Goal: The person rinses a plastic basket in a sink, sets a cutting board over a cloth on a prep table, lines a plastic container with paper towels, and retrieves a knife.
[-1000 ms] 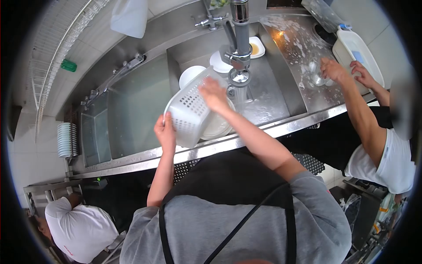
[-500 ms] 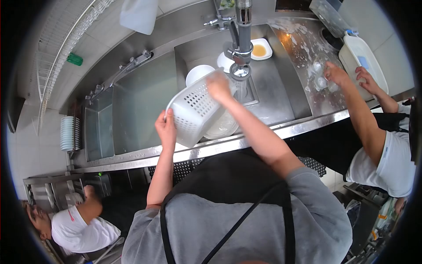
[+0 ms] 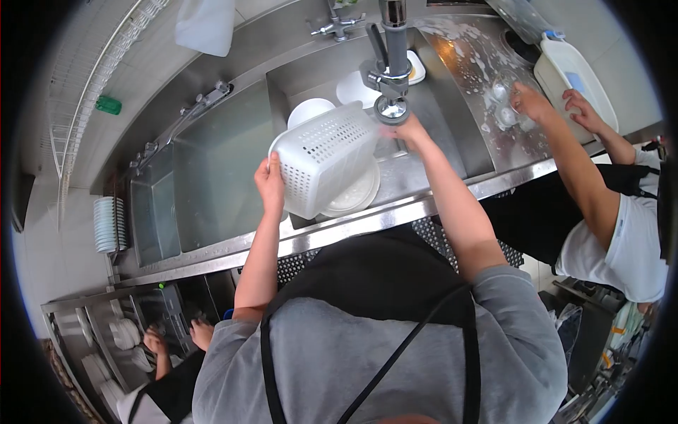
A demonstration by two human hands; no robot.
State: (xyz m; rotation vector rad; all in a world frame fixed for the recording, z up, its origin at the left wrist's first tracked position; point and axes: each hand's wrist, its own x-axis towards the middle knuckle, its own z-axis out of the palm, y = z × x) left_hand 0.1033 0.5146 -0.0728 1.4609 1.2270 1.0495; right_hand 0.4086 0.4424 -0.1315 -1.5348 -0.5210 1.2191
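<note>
A white perforated plastic basket (image 3: 328, 148) is tilted over the sink (image 3: 438, 152). My left hand (image 3: 270, 185) grips its left rim, thumb on the near side. By the basket's right end is my right hand (image 3: 406, 133), just under the spray head (image 3: 392, 107); its fingers are smeared and partly hidden, so I cannot tell whether they touch the basket. Stacked white plates (image 3: 360, 196) lie below the basket, partly covered by it. Behind it sit a white bowl (image 3: 309, 111) and another white dish (image 3: 355, 88). A square white dish (image 3: 418, 69) rests farther back.
At right, a co-worker's hands (image 3: 533, 104) handle clear glasses (image 3: 503, 95) on the sudsy counter beside a white tub (image 3: 583, 92). Cloudy water fills the left basin (image 3: 219, 173). Plates stand in a rack (image 3: 109, 225). Another person's hands (image 3: 201, 332) are lower left.
My right hand has moved from over the basket to beyond its right end. The basket has turned slightly, my left hand still on its rim. The person at lower left has shifted.
</note>
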